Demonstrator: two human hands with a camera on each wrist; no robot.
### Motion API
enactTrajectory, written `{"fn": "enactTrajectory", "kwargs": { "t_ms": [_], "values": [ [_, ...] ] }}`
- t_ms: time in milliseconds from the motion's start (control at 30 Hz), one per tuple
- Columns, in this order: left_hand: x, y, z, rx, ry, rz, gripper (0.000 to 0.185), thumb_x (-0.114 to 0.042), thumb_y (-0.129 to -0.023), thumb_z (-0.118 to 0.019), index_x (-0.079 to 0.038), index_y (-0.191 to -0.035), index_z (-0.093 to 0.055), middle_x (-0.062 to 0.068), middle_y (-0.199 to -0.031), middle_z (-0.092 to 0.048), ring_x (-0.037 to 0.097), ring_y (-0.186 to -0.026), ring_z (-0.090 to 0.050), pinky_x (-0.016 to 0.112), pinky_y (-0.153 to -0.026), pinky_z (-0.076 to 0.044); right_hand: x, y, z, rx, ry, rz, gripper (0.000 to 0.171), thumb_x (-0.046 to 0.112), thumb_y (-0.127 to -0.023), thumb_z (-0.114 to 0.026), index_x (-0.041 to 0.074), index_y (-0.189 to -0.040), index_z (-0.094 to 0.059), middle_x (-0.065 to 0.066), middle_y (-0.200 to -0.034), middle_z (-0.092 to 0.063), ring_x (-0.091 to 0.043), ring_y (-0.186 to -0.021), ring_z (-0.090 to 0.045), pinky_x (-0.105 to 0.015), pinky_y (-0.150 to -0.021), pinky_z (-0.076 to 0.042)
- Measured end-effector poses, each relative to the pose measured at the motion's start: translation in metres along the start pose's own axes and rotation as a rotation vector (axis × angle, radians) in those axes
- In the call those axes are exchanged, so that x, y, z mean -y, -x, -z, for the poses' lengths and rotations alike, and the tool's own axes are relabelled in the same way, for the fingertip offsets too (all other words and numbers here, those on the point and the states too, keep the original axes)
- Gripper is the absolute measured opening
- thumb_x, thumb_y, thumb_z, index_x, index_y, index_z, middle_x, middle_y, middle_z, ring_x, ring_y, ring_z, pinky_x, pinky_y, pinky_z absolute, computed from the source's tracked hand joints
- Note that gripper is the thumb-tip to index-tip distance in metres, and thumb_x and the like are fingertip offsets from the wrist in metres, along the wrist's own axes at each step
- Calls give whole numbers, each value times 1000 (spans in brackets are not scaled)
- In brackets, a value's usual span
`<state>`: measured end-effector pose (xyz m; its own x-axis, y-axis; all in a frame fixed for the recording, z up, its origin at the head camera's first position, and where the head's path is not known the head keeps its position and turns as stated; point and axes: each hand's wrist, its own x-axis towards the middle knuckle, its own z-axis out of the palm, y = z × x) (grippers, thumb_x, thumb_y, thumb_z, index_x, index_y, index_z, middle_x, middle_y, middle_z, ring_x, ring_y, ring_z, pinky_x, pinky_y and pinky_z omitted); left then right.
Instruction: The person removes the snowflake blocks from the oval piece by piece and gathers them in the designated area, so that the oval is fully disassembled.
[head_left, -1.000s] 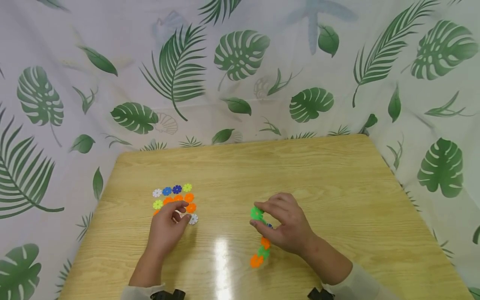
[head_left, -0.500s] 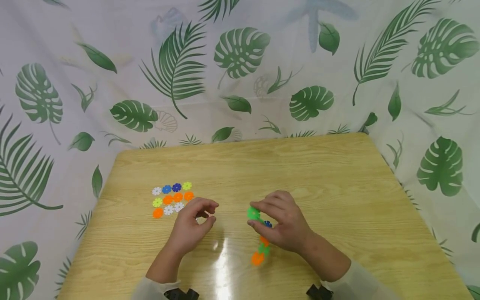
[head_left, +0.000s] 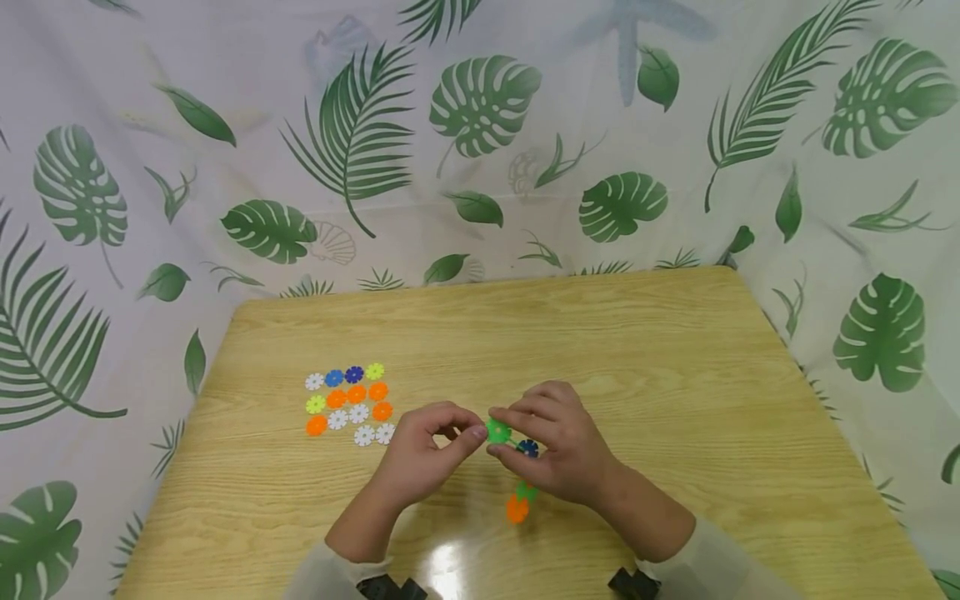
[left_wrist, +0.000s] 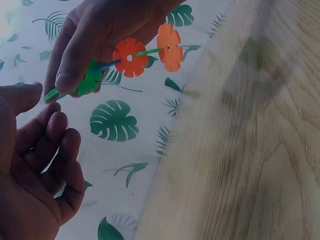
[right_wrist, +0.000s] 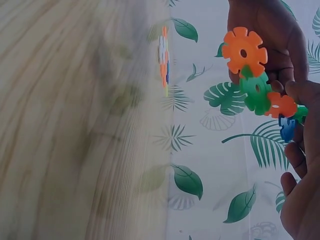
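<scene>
A chain of interlocking plastic flower discs hangs from my right hand (head_left: 566,442), which pinches its green end between thumb and fingers. A bright green disc (head_left: 498,431) shows at the fingertips, with a dark blue disc (head_left: 528,448) beside it. Lower on the chain come green and an orange disc (head_left: 517,509); the right wrist view shows orange (right_wrist: 244,52), green (right_wrist: 256,92) and blue (right_wrist: 286,129) discs slotted together. My left hand (head_left: 427,450) has its thumb and forefinger right at the green end (left_wrist: 51,94), one on either side, slightly apart in the left wrist view.
Loose flower discs lie in rough rows at the table's left: white (head_left: 364,435), orange (head_left: 357,394), blue (head_left: 333,378) and yellow ones (head_left: 316,404). The wooden table (head_left: 637,333) backs onto a leaf-patterned cloth (head_left: 480,233).
My left hand has moved right from the loose discs to the chain's green end. My right hand has shifted the chain slightly left, its grip kept.
</scene>
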<state>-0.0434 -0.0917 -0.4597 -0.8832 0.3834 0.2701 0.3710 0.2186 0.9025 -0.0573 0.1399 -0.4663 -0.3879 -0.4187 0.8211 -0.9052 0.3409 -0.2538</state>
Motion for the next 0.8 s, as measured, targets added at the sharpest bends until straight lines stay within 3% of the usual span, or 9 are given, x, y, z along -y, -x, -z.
{"fn": "enactTrajectory", "kwargs": {
  "t_ms": [500, 800],
  "values": [
    [-2, 0, -4, -28, 14, 50, 11, -20, -100, -72, -16, -95, -80, -5, -92, -77, 15, -83, -67, 33, -79, -54, 3, 0, -6, 25, -8, -16, 40, 38, -92, -80, 8, -118, -77, 1, -98, -72, -20, -89, -61, -42, -81, -44],
    [3, 2, -3, -83, 53, 44, 8, -16, -99, -72, -13, -97, -79, -2, -93, -76, 17, -83, -67, 33, -80, -54, 2, 7, -2, 80, -124, -164, 57, 46, -94, -77, 6, -134, -68, -1, -103, -71, -17, -96, -61, -41, -87, -45]
  ]
}}
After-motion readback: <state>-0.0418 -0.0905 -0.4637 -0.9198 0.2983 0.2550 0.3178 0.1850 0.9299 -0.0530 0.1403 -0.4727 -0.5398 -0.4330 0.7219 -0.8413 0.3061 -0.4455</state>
